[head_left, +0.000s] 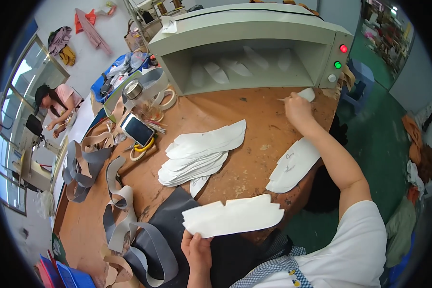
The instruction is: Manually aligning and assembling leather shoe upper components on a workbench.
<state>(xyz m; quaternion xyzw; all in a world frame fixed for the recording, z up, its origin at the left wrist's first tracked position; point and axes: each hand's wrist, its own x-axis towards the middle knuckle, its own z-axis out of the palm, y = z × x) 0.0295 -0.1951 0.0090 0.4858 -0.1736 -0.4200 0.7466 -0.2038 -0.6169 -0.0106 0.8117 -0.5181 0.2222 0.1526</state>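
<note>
One phone screen, machine lamps, no packages or signs to tell.

A phone point(138, 129) lies face up at the left of the brown table, tilted, its rectangular screen pale blue-grey and glaring, set on a yellow ring beside rolls of tape. On the far green-grey machine, the right front panel point(339, 60) carries a red round lamp point(343, 48) at top, a green lamp point(337, 65) under it, and a white knob point(331, 78) lowest. Faint pen marks show on white cut pieces point(293, 165) at right; too small to tell.

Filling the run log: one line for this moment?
left hand: holds white cut piece | right hand: brush near machine
</note>
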